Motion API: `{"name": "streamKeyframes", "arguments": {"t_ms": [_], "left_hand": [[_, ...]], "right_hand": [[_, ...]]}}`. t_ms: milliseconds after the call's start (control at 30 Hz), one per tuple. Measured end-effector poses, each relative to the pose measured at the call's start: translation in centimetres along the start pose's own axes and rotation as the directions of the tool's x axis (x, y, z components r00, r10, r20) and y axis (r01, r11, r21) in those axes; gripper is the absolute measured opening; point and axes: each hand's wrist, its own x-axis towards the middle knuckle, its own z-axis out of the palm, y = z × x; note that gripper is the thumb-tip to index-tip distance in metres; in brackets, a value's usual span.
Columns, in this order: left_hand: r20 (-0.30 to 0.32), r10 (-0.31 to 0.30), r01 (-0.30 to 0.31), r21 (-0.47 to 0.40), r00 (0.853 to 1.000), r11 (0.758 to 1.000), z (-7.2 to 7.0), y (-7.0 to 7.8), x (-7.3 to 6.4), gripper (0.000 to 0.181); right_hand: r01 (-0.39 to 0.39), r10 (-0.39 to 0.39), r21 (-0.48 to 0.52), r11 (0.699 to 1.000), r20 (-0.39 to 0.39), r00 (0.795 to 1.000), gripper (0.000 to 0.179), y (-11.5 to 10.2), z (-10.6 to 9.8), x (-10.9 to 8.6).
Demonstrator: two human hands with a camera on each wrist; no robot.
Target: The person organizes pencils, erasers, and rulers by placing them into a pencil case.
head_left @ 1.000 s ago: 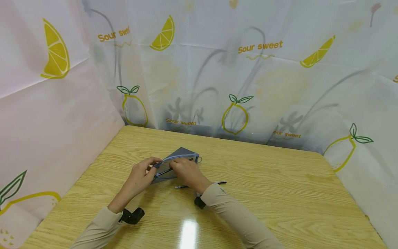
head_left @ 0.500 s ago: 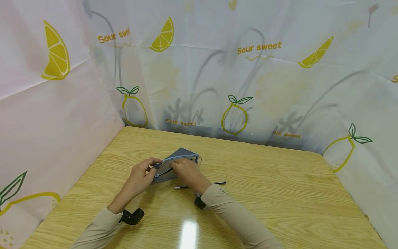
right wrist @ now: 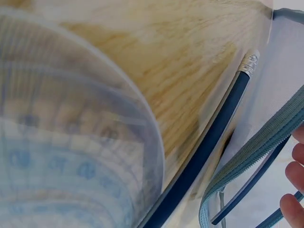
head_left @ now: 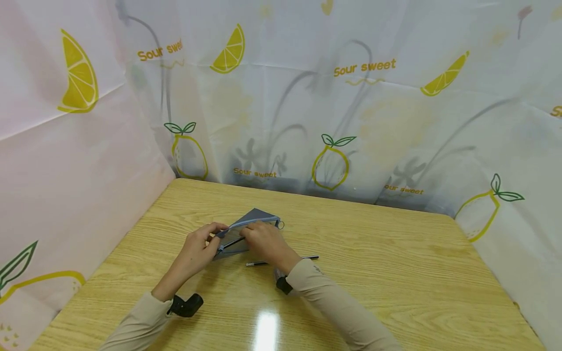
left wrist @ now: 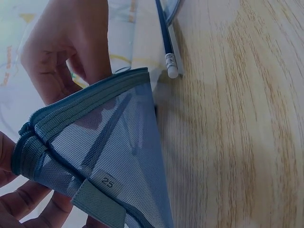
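A blue mesh zip pouch lies on the table, its zip open; in the left wrist view a tag reads 25. My left hand pinches the pouch's left end. Reaching into the mouth, my right hand has curled fingers on a dark pencil slanting inside; its fingertips are mostly hidden. Another pencil, with a white eraser, lies on the table below the right wrist. A clear protractor looms close in the right wrist view; what supports it cannot be told.
The wood-grain table extends to the right of the hands. A printed lemon curtain stands along its back and sides. A small metal ring sticks out at the pouch's right end. Black wrist mounts sit below the hands.
Both hands stay almost in place. The right hand has shifted very slightly to the right over the pouch, covering more of the inner pencil's far end.
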Motion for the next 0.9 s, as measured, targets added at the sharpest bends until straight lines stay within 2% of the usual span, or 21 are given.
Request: {"name": "streamKeyframes", "arguments": {"t_ms": [267,567,900], "left_hand": [[0.001,0.001,-0.001,0.001,1.0,1.0,0.1,0.0,0.1,0.031],[0.01,-0.011,0.011,0.003,1.0,1.0,0.1,0.0,0.0,0.031],[0.009,-0.005,0.005,-0.002,1.0,1.0,0.0,0.2,0.0,0.031]], "right_hand": [[0.044,-0.038,0.071,0.997,-0.08,0.996,0.013,0.5,-1.0,-0.4],[0.063,-0.056,0.079,0.995,-0.093,0.994,0.012,0.8,-1.7,-0.6],[0.091,-0.067,0.114,0.989,-0.199,0.978,0.011,1.0,-2.3,-1.0]]}}
